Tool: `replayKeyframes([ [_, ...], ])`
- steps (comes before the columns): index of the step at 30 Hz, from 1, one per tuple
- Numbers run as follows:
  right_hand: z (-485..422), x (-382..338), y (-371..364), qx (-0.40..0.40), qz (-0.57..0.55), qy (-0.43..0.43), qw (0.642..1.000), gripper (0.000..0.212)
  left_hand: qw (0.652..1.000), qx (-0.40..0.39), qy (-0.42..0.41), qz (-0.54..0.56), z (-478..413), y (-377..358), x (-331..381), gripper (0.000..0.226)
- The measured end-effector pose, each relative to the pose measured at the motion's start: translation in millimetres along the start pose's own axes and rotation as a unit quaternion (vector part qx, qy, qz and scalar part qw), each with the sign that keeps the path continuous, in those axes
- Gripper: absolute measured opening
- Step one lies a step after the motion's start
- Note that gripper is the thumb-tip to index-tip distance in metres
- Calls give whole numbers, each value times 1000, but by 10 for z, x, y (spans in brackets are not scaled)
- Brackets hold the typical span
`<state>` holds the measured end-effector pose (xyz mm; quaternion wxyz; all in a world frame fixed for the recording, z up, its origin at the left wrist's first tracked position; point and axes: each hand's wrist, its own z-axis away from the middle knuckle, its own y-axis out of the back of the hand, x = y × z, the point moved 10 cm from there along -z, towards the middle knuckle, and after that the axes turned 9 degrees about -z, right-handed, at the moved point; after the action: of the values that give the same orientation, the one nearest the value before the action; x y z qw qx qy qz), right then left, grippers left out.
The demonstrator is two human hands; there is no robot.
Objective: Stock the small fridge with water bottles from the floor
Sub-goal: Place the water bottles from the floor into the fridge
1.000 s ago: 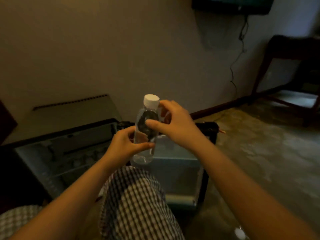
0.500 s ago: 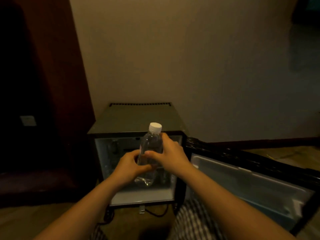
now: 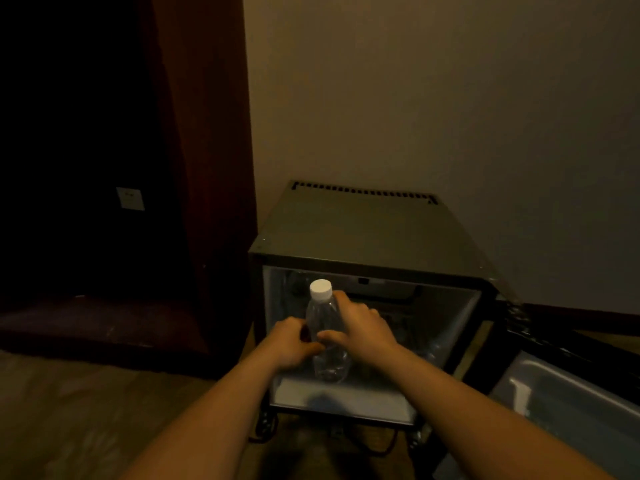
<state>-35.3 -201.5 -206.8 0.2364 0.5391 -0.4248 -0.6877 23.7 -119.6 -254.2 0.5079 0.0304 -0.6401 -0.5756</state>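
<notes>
Since the frame half a second earlier, both hands have brought the clear plastic water bottle (image 3: 327, 337) lower against the fridge. Its white screw cap (image 3: 320, 289), then level with the cabinet's top front edge, now sits below that edge, within the outline of the open compartment.

Bottle position: upright, with the cap leaning slightly left, in front of the left half of the opening. Its base is over the front left part of the compartment floor. Whether the base touches that floor cannot be told.

Grip state: the left hand (image 3: 292, 341) is closed on the left side of the bottle at mid-body, with the thumb lying across the front. The right hand (image 3: 360, 330) wraps the bottle from the right, its thumb across the front and its fingers curled behind the shoulder. Both hands hold the bottle.

The small dark fridge with a flat grey top (image 3: 363, 233) stands against the beige wall (image 3: 433, 98). A row of vent slots runs along its rear top edge. Its interior is dim, and the shapes at the back are unclear.

The fridge door with a pale inner liner (image 3: 571, 393) is swung open to the right. A dark reddish wooden panel (image 3: 207, 168) stands just left of the fridge. A white wall plate (image 3: 131, 198) sits further left. A black cable (image 3: 266, 424) lies under the fridge's front bottom edge.
</notes>
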Motion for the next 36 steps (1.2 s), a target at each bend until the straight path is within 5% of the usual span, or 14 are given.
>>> replayKeyframes([
  [5, -292, 164, -199, 0, -54, -35, 998, 62, 996, -9, 56, 62, -225, -94, -324, 9],
  [11, -567, 459, -181, 35, -94, -102, 990, 49, 988, -75, 45, 128, -436, -270, -365, 54],
  [18, -785, 582, -193, 40, -127, -110, 985, 38, 980, -84, 58, 170, -655, -357, -338, 49],
  [36, -1092, 737, -369, -19, -104, -169, 980, 42, 990, -109, 63, 56, -849, -413, -349, 39],
])
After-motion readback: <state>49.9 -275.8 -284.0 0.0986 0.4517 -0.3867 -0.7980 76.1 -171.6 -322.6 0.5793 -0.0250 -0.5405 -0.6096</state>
